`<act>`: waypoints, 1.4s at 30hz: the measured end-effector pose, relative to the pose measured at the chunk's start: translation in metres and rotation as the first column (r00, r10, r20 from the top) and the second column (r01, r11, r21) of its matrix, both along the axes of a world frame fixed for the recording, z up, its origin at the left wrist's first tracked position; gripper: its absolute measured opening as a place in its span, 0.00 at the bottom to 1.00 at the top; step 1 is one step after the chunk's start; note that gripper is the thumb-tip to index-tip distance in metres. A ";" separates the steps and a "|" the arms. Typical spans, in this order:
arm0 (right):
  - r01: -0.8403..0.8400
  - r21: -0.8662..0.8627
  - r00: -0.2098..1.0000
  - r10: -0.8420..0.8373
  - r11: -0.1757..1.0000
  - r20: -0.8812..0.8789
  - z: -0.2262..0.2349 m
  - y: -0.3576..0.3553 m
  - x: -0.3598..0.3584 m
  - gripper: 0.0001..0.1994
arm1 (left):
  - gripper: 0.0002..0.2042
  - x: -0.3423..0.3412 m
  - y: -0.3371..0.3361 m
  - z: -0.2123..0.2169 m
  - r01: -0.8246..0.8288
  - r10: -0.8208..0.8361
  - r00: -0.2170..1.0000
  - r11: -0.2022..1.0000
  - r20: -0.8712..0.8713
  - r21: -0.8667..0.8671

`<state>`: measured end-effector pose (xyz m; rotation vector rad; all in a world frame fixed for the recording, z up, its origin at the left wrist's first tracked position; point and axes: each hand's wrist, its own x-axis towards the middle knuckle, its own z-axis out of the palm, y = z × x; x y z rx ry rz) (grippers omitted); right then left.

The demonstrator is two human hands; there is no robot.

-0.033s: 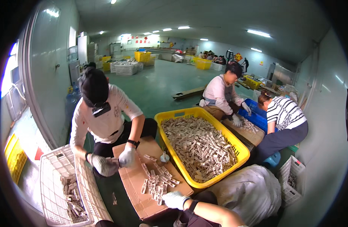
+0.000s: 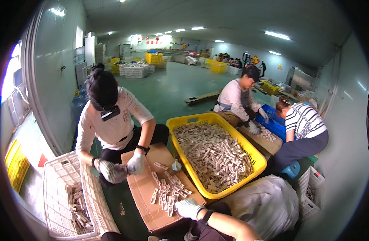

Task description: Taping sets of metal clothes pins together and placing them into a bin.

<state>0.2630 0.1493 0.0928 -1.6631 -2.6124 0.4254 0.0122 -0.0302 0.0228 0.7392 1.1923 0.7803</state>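
A wide green floor (image 2: 172, 86) runs back through the hall, and on it sits a big yellow crate (image 2: 180, 122) heaped with small pale plastic pieces (image 2: 212, 154), just right of a flattened cardboard sheet (image 2: 142, 188) that serves as the work surface. Left of the cardboard stands a white slatted crate (image 2: 58, 180) with a smaller lot of the same pieces lying in its bottom, and a bulky white sack (image 2: 268, 205) lies at the lower right, touching the yellow crate's near corner. Across the cardboard crouches a person in a white shirt (image 2: 112, 124), both gloved hands held close together near the white crate's rim; two more people work farther right beside a blue crate (image 2: 272, 122). The wearer's own forearm comes in from the lower edge — its gloved right hand (image 2: 188, 209) rests at the near edge of the cardboard, fingers curled, touching the loose pale pieces (image 2: 168, 193) scattered there, though whether it pinches one I cannot tell. The left hand is out of sight. A small grey cone-shaped tool (image 2: 176, 165) stands upright on the cardboard beside the yellow crate's wall.
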 end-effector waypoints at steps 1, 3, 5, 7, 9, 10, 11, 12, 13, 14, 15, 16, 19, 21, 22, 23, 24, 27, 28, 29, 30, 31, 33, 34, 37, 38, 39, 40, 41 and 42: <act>0.101 0.065 0.995 -0.102 0.993 0.015 0.006 0.005 0.012 0.08 | 0.14 0.001 0.004 0.002 0.044 -0.043 0.999 0.999 -0.018 0.018; 0.161 0.258 0.987 -0.152 0.953 -0.055 0.004 0.017 0.030 0.10 | 0.15 0.005 0.002 0.001 0.017 -0.015 1.000 0.997 -0.021 0.078; 0.281 0.297 0.958 -0.287 0.913 -0.024 0.007 0.020 0.027 0.13 | 0.18 0.001 0.002 -0.003 0.088 -0.087 0.996 0.995 -0.024 0.047; 0.257 0.454 0.966 -0.207 0.853 -0.158 0.036 0.009 0.019 0.18 | 0.19 0.000 0.004 -0.006 0.098 -0.098 0.995 0.995 -0.006 0.035; 0.263 0.397 0.913 -0.093 0.880 -0.398 0.024 0.009 0.008 0.21 | 0.15 -0.005 0.007 -0.032 -0.034 0.050 0.993 0.989 0.111 -0.141; 0.246 0.291 0.890 -0.096 0.925 -0.445 0.016 0.002 0.002 0.20 | 0.19 -0.004 0.008 -0.039 -0.020 0.046 0.981 0.991 0.190 -0.134; 0.218 0.182 0.865 -0.103 0.959 -0.492 0.009 -0.007 -0.005 0.20 | 0.17 0.010 0.011 0.030 0.071 -0.070 0.996 0.997 0.048 -0.022; 0.192 -0.001 0.721 -0.142 0.981 -0.678 -0.020 -0.015 -0.015 0.18 | 0.20 0.011 0.012 0.011 0.026 -0.023 0.997 0.999 0.072 -0.037; 0.079 -0.253 0.680 -0.237 0.964 -0.693 -0.011 -0.025 -0.031 0.17 | 0.23 0.003 0.014 -0.005 -0.030 0.035 0.996 0.998 0.087 -0.049; -0.002 -0.312 0.703 -0.221 0.950 -0.676 0.001 -0.032 -0.036 0.18 | 0.24 0.004 0.018 -0.003 -0.049 0.051 0.993 0.999 0.106 -0.024; -0.087 -0.369 0.723 -0.196 0.925 -0.662 0.007 -0.037 -0.040 0.18 | 0.24 0.005 0.025 0.007 -0.072 0.071 0.990 0.997 0.123 0.001; -0.154 -0.315 0.755 -0.094 0.937 -0.649 -0.006 -0.036 -0.044 0.18 | 0.26 0.008 0.037 0.016 -0.071 0.066 0.997 0.993 0.047 0.097; -0.222 -0.422 0.642 -0.194 0.879 -0.742 -0.008 -0.037 -0.044 0.20 | 0.29 0.011 0.068 0.052 -0.065 0.040 0.988 0.984 0.151 0.164; -0.265 -0.359 0.388 -0.242 0.895 -0.889 -0.005 -0.038 -0.051 0.17 | 0.30 0.005 0.088 0.060 0.081 -0.041 0.994 0.895 -0.101 0.438; -0.291 -0.394 0.322 -0.299 0.872 -0.898 -0.009 -0.036 -0.050 0.17 | 0.30 0.006 0.094 0.067 0.112 -0.067 0.990 0.901 -0.122 0.419; -0.318 -0.424 0.253 -0.354 0.848 -0.900 -0.010 -0.034 -0.049 0.16 | 0.30 0.008 0.100 0.072 0.117 -0.066 0.988 0.903 -0.137 0.413; -0.321 -0.467 0.230 -0.410 0.824 -0.883 -0.013 -0.031 -0.051 0.14 | 0.28 0.011 0.106 0.077 0.096 -0.059 0.994 0.893 -0.097 0.439; -0.384 -0.493 0.237 -0.433 0.781 -0.870 0.009 -0.032 -0.044 0.13 | 0.27 0.015 0.120 0.090 0.116 -0.063 0.990 0.865 -0.125 0.488; -0.372 -0.566 0.347 -0.455 0.736 -0.820 0.002 -0.030 -0.044 0.13 | 0.27 0.014 0.125 0.093 0.107 -0.110 0.994 0.920 -0.015 0.376; -0.349 -0.585 0.358 -0.472 0.733 -0.805 0.000 -0.030 -0.044 0.14 | 0.28 0.017 0.130 0.096 0.114 -0.144 0.984 0.960 0.105 0.256; -0.389 -0.587 0.292 -0.509 0.710 -0.810 0.000 -0.029 -0.041 0.15 | 0.28 0.021 0.135 0.100 0.146 -0.169 0.981 0.966 0.091 0.215; -0.430 -0.584 0.225 -0.545 0.688 -0.808 0.000 -0.027 -0.038 0.16 | 0.28 0.023 0.143 0.106 0.160 -0.182 0.980 0.963 0.083 0.216; -0.446 -0.558 0.157 -0.553 0.700 -0.819 -0.002 -0.022 -0.037 0.16 | 0.28 0.022 0.159 0.119 0.173 -0.197 0.931 0.980 0.308 0.102; -0.464 -0.533 0.102 -0.555 0.708 -0.826 -0.003 -0.019 -0.036 0.16 | 0.28 0.020 0.168 0.121 0.203 -0.218 0.928 0.976 0.302 0.082; -0.446 -0.571 0.035 -0.624 0.689 -0.781 0.001 -0.014 -0.050 0.16 | 0.18 0.018 0.191 0.118 0.070 -0.074 0.973 0.997 0.221 0.024; -0.429 -0.540 -0.004 -0.600 0.724 -0.800 0.001 -0.013 -0.055 0.15 | 0.18 0.017 0.202 0.118 0.080 -0.084 0.974 0.996 0.209 0.031; -0.474 -0.568 -0.042 -0.662 0.672 -0.748 0.004 -0.010 -0.060 0.14 | 0.15 0.017 0.213 0.118 0.081 -0.086 0.991 0.995 0.098 0.060; -0.421 -0.573 -0.043 -0.646 0.703 -0.762 0.000 -0.008 -0.065 0.14 | 0.13 0.018 0.228 0.115 0.083 -0.082 0.997 0.994 -0.010 0.077; -0.366 -0.577 -0.041 -0.632 0.730 -0.774 -0.004 -0.006 -0.068 0.14 | 0.12 0.018 0.250 0.114 0.078 -0.061 0.991 0.987 -0.120 0.143; -0.352 -0.552 0.042 -0.577 0.756 -0.816 0.019 -0.008 -0.059 0.13 | 0.11 0.015 0.276 0.117 0.025 0.007 0.970 0.992 -0.244 0.126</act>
